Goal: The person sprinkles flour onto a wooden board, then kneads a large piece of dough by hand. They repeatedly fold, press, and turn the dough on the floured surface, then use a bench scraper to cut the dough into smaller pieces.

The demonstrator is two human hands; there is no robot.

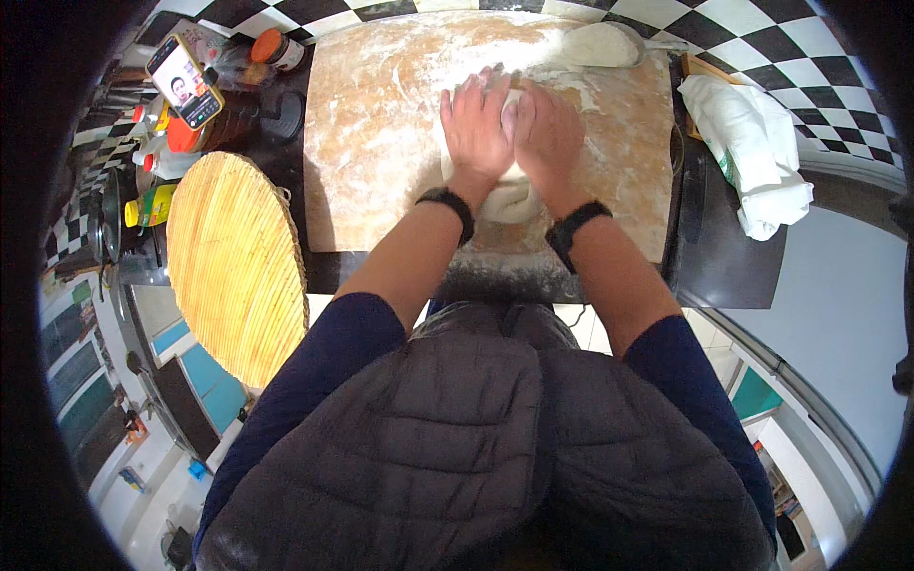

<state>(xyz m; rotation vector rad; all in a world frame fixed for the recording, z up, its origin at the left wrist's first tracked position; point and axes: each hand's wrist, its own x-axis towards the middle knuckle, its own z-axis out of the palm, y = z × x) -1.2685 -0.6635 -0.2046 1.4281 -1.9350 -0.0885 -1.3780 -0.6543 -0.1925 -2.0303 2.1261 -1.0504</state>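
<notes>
A pale lump of dough [511, 203] lies on a flour-dusted wooden board [371, 143], partly hidden beneath my hands. My left hand [477, 128] rests flat on the dough, fingers pointing away from me and slightly spread. Right beside it, touching or nearly so, my right hand [551, 135] also bears on the dough. Motion blurs the right hand, and how far its fingers curl is hard to make out. Dark bands circle both wrists. At the board's far right edge sits a scoop of white flour [603, 44].
Left of the board, a round plant-stalk tray [235, 264] leans upright by the counter's edge. Behind it stand a phone [186, 82] on a holder, a red-lidded jar [277, 50] and several bottles. A white cloth or bag [750, 143] lies on the right. Checkered tiles [778, 43] back the counter.
</notes>
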